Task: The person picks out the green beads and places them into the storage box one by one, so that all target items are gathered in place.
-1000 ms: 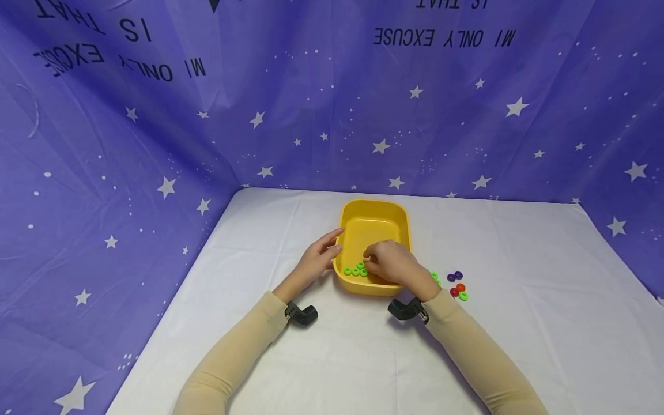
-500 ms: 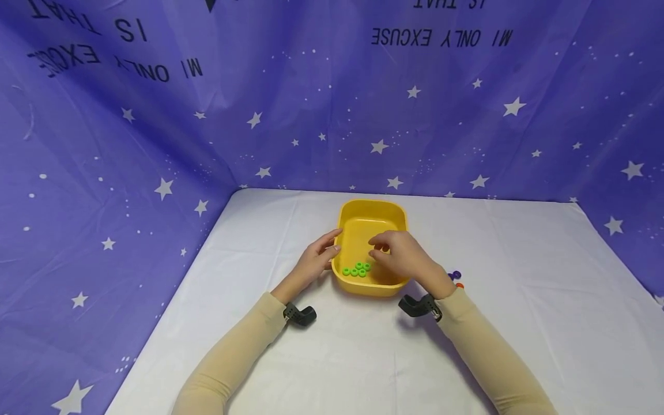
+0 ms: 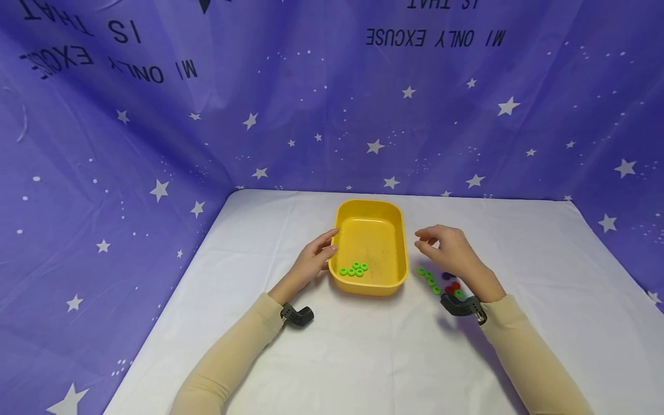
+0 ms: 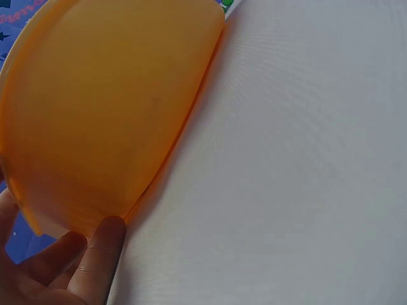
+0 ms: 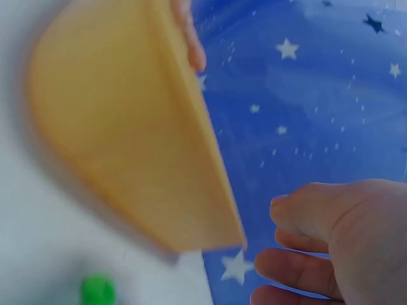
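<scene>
My left hand point(image 3: 313, 262) rests against the left side of a yellow plastic bin point(image 3: 403, 253), with its fingertips at the rim. In the left wrist view, my fingers point(image 4: 105, 254) touch the bin's outer wall. Several green ring-shaped beads point(image 3: 351, 271) lie inside, near the bin's front left corner. Off the bin's right side, my right hand point(image 3: 451, 251) hovers above the table, thumb and fingers apart and nothing between them. Below it lie several green beads point(image 3: 430, 280), with red beads point(image 3: 450, 289) and a purple bead point(image 3: 446, 276) partly hidden by the hand and wrist.
A white cloth point(image 3: 342, 357) covers the table. Purple star-printed curtains point(image 3: 290, 115) hang behind it and at both sides. Each wrist carries a black camera mount; the right one point(image 3: 461, 305) overhangs the loose beads.
My right hand has left the bin and swung right, over the loose beads. One more green bead shows in the bin than was visible at first. The left hand stays put.
</scene>
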Motion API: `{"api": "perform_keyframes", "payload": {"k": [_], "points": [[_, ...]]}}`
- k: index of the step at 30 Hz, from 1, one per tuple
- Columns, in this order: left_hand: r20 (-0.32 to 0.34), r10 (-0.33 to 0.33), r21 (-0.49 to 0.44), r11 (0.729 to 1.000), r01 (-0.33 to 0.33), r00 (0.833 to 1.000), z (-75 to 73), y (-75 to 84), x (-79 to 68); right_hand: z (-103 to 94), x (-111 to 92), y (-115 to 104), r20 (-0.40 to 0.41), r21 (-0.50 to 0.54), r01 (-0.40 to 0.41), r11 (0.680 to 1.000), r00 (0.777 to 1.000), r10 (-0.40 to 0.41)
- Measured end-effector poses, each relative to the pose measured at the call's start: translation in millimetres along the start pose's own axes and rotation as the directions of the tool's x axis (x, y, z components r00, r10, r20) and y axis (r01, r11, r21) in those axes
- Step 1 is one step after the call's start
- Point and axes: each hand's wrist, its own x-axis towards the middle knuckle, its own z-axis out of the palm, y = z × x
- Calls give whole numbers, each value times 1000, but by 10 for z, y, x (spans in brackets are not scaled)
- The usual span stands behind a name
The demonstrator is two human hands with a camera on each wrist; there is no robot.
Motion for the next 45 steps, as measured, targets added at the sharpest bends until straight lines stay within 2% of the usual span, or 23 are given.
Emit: {"api": "perform_keyframes", "payload": {"k": [8, 15, 27, 45], "points": [[13, 0, -9, 1000, 0, 1000, -25, -20, -6, 42, -193, 280, 68, -26, -85, 996, 994, 86], [20, -16, -8, 1000, 16, 1000, -8, -1, -7, 158, -261, 358, 131, -19, -140, 990, 981, 141], [9, -7, -15, 1000, 7, 1000, 1, 2, -16, 255, -284, 394, 153, -2, -103, 995, 983, 102], [8, 5, -9, 1000, -4, 1000, -2, -4, -5, 304, -291, 403, 136, -37, -43, 998, 990, 47]]}}
